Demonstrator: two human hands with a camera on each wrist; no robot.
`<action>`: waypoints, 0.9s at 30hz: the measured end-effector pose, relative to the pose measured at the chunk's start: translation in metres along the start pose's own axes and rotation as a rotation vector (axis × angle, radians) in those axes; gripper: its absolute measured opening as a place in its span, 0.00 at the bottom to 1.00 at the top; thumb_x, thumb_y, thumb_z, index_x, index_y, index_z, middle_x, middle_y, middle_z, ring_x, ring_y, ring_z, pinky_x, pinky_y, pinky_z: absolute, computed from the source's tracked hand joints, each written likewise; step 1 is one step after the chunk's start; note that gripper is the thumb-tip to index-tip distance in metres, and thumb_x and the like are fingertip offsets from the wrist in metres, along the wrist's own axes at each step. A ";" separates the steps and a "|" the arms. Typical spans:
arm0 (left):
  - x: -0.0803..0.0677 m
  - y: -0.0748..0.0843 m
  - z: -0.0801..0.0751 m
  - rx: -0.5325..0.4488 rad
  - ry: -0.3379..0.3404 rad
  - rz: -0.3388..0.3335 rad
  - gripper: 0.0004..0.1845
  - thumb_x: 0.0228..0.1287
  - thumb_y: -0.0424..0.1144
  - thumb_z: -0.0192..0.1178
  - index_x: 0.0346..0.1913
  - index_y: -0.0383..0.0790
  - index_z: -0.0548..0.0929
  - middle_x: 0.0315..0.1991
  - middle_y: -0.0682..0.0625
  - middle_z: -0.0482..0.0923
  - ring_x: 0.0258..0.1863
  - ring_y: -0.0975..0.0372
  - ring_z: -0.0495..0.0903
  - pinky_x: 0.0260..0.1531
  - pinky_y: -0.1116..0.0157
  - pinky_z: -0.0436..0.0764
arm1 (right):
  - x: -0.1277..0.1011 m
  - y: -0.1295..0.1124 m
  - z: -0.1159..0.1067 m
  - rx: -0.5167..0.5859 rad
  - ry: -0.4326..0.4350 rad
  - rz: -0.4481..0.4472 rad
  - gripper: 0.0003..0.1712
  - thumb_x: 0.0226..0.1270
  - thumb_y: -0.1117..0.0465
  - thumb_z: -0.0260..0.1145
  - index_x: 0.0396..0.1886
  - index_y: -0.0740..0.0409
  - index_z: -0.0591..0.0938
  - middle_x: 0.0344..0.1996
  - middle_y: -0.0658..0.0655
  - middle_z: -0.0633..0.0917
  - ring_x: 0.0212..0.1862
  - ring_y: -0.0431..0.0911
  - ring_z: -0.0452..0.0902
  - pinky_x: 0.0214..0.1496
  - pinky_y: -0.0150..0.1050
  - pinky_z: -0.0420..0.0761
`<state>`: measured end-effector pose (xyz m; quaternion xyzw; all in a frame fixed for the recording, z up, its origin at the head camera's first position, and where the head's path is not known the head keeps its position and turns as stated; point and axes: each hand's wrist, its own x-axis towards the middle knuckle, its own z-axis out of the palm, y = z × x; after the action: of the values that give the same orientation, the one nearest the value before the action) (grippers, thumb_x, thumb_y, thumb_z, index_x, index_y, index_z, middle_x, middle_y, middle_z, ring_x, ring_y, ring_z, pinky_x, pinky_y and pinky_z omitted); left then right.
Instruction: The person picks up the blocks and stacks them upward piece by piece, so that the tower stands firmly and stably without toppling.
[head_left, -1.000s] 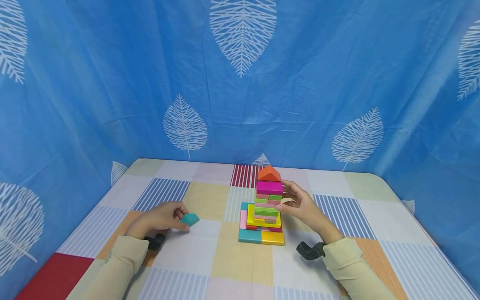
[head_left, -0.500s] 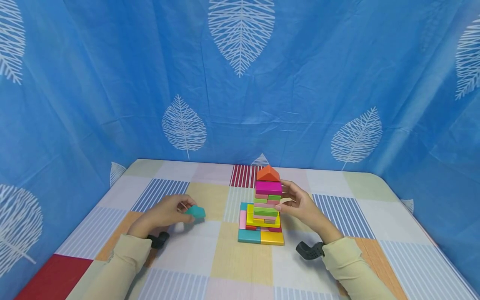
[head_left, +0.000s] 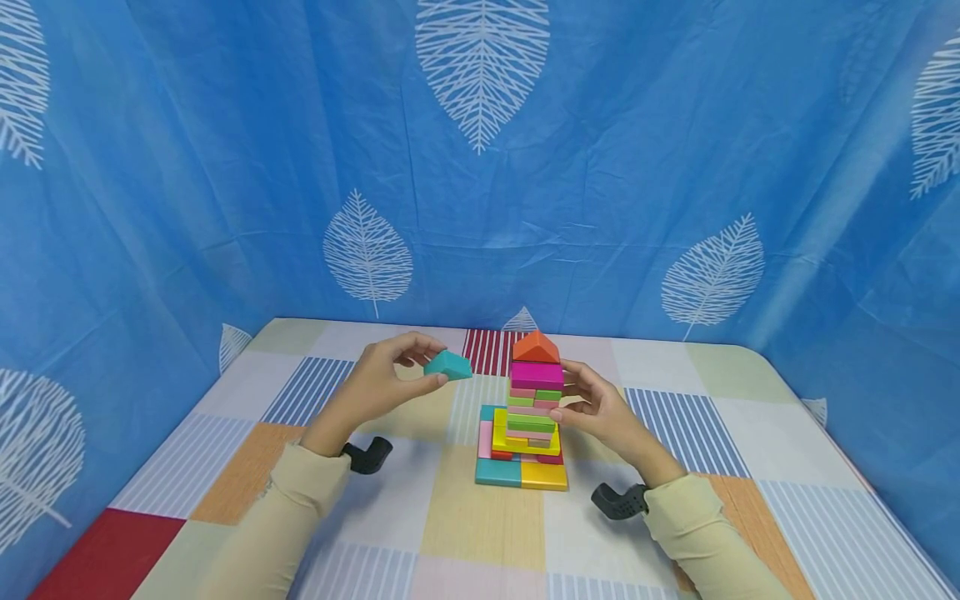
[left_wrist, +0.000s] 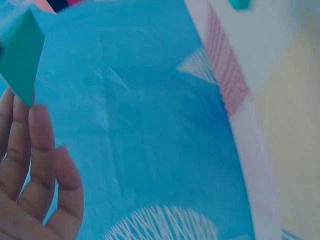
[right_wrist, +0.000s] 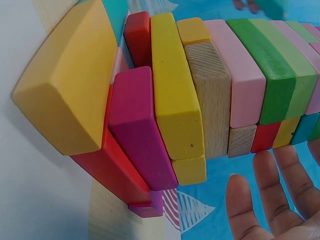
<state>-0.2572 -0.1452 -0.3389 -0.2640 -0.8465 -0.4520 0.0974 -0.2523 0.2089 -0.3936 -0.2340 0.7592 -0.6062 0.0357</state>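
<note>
A tower of coloured blocks (head_left: 531,417) stands mid-table on a base of teal and yellow blocks, topped by a magenta block (head_left: 537,376) and an orange roof block (head_left: 537,347). My left hand (head_left: 429,361) pinches a teal wedge block (head_left: 450,365) in the air, just left of the tower's top. In the left wrist view the teal wedge (left_wrist: 20,55) shows above my fingers (left_wrist: 35,170). My right hand (head_left: 567,390) is at the tower's right side, fingers relaxed at its edge. The right wrist view shows the tower (right_wrist: 175,100) close up, with straight fingers (right_wrist: 270,200) just off it.
The table wears a patchwork cloth (head_left: 450,533) of striped and plain squares. A blue curtain with white leaves (head_left: 480,167) closes the back and both sides. Black wrist cameras (head_left: 366,455) (head_left: 618,500) hang under the sleeves.
My left hand lifted the teal wedge off the table and carried it up and right, close to the tower's top. The right hand and the tower stayed put.
</note>
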 end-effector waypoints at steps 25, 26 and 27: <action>0.039 0.046 0.063 -0.124 -0.059 0.087 0.18 0.67 0.36 0.77 0.58 0.37 0.90 0.43 0.49 0.86 0.38 0.55 0.79 0.36 0.65 0.81 | -0.001 0.001 -0.001 -0.002 -0.018 -0.009 0.39 0.74 0.66 0.73 0.79 0.69 0.67 0.64 0.71 0.79 0.60 0.54 0.80 0.59 0.34 0.84; 0.039 0.046 0.064 -0.120 -0.056 0.084 0.18 0.66 0.36 0.77 0.58 0.37 0.90 0.43 0.49 0.86 0.38 0.54 0.79 0.37 0.66 0.81 | -0.001 0.001 -0.001 -0.002 -0.018 -0.008 0.39 0.74 0.65 0.73 0.79 0.69 0.67 0.65 0.71 0.79 0.60 0.55 0.79 0.59 0.34 0.84; 0.039 0.046 0.066 -0.117 -0.052 0.081 0.18 0.66 0.36 0.77 0.57 0.37 0.90 0.43 0.48 0.86 0.39 0.53 0.80 0.38 0.66 0.81 | -0.001 0.001 -0.001 -0.003 -0.018 -0.007 0.39 0.74 0.65 0.73 0.79 0.69 0.68 0.65 0.72 0.79 0.60 0.55 0.79 0.60 0.34 0.84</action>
<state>-0.2607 -0.0567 -0.3275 -0.3148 -0.8094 -0.4896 0.0781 -0.2527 0.2106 -0.3945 -0.2422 0.7589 -0.6032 0.0402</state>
